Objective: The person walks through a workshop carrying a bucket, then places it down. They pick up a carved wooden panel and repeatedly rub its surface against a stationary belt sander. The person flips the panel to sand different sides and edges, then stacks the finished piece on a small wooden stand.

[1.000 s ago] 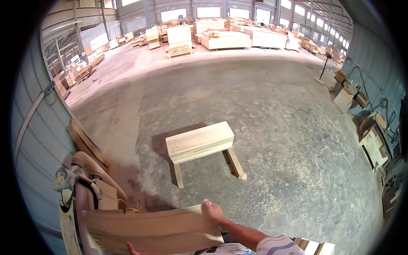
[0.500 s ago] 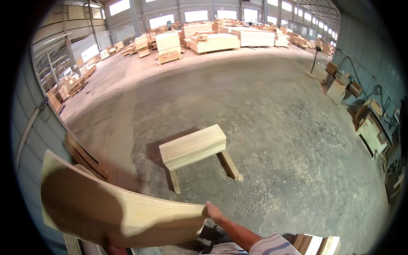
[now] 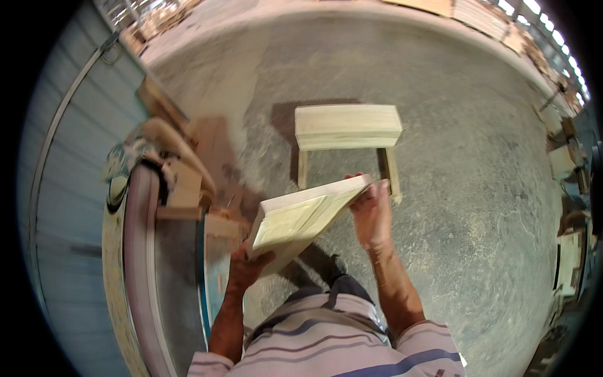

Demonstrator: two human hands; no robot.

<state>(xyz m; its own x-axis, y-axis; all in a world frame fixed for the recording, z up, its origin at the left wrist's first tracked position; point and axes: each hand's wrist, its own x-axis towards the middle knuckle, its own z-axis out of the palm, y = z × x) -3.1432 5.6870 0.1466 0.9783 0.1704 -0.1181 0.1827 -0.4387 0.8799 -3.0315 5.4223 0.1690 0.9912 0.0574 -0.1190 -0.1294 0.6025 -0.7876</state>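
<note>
A pale wooden board point(image 3: 295, 220) is held tilted in front of my body, its right end higher than its left. My left hand point(image 3: 249, 264) is closed around the lower left edge. At the raised right end, my right hand point(image 3: 373, 217) holds the board, with some fingers hidden behind it. Beyond the board, a neat stack of similar pale boards point(image 3: 347, 122) lies on two wooden strips point(image 3: 392, 173) on the concrete floor, apart from my hands.
Close on my left stands a machine with a long pinkish-brown belt point(image 3: 141, 220), beside a corrugated metal wall point(image 3: 69, 163). A curved wooden piece point(image 3: 176, 144) is near its far end. Equipment point(image 3: 570, 261) lines the right side, and timber piles point(image 3: 480, 19) stand far off.
The board has come from the left to in front of my body, now tilted and seen more end-on. My left hand has come into clear view. The view has turned downward and left.
</note>
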